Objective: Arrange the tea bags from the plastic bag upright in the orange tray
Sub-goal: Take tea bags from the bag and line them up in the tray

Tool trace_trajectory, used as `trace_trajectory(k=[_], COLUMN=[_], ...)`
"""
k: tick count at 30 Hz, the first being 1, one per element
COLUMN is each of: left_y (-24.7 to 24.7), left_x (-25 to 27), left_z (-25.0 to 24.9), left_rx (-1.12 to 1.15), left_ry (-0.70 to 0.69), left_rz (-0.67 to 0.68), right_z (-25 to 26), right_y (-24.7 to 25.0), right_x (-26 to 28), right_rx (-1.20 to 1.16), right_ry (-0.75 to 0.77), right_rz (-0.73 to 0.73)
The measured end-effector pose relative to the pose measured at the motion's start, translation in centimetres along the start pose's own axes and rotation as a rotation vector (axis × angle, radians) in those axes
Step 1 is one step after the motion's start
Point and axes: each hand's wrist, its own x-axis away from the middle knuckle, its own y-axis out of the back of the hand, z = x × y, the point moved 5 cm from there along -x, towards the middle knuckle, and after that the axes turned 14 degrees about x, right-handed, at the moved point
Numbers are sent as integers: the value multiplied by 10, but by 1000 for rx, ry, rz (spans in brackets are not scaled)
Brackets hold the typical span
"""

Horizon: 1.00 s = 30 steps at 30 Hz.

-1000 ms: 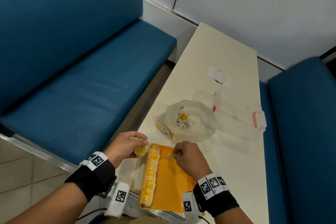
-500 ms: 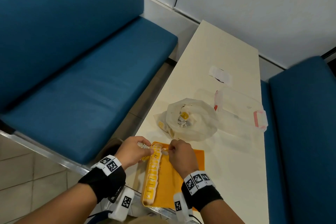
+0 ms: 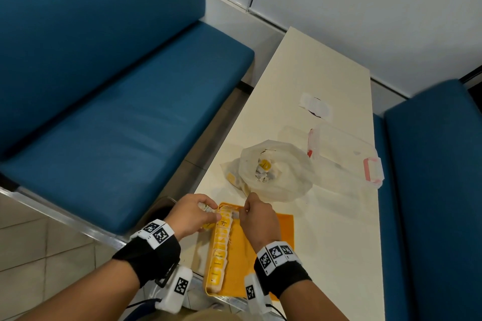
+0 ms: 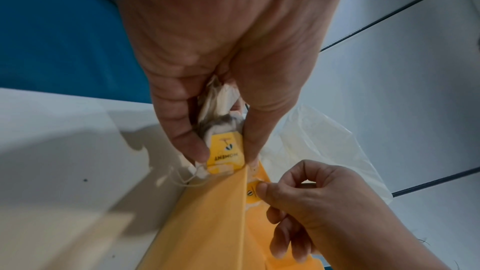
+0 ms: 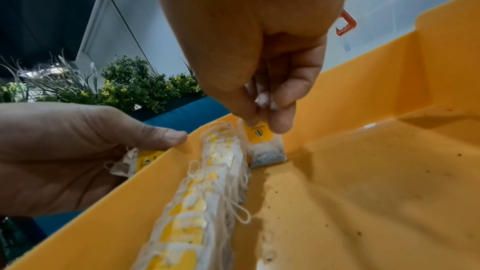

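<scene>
- Tea bags stand upright in one row along the left wall of the orange tray, strings looped loosely over their tops.
- Your right hand pinches the yellow tag of one tea bag between thumb and fingertips; that bag stands at the far end of the row, its base on the tray floor, close to the far corner.
- Your left hand sits just outside the tray's left wall, fingers and thumb clamped on a spare tea bag, its tag facing out and its string dangling below.
- Left thumb tip touches the tray rim.
- Plastic bag lies open on the table just beyond the tray, more tea bags visible inside.
- Clear lidded box with pink clasp sits to the right of the plastic bag.
- Tray floor shows fine dark specks.
</scene>
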Motion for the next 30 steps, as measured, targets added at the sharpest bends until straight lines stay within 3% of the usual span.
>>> trace_trajectory(k=[7, 14, 21, 24, 30], left_y=[4, 6, -7, -12, -18], left_x=[0, 6, 9, 11, 16], left_z=[-1, -16, -26, -27, -29], left_rx=[38, 440, 644, 693, 731], left_ry=[35, 62, 79, 95, 88], left_rz=[9, 42, 60, 78, 107], right_z=[-5, -17, 7, 16, 12], right_y=[4, 17, 37, 42, 34], right_x=[1, 12, 29, 33, 28], right_rx=[-86, -287, -615, -585, -711], right_ry=[-4, 1, 172, 277, 102], right_rz=[18, -15, 61, 11, 40])
